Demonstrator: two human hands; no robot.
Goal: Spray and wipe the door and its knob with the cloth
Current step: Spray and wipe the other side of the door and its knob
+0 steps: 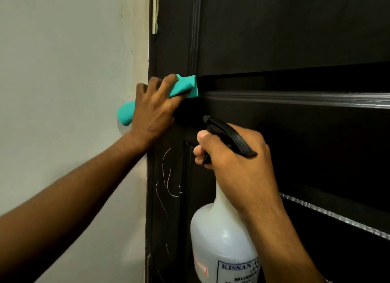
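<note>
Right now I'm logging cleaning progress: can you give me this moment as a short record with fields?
surface: dark door, white scratch marks low near its left edge
left hand: presses the teal cloth against the door by its left edge
right hand: grips the spray bottle at the neck, nozzle aimed toward the door
bottle: translucent white, black trigger head, printed label
knob: not visible
beside door: pale wall
</note>
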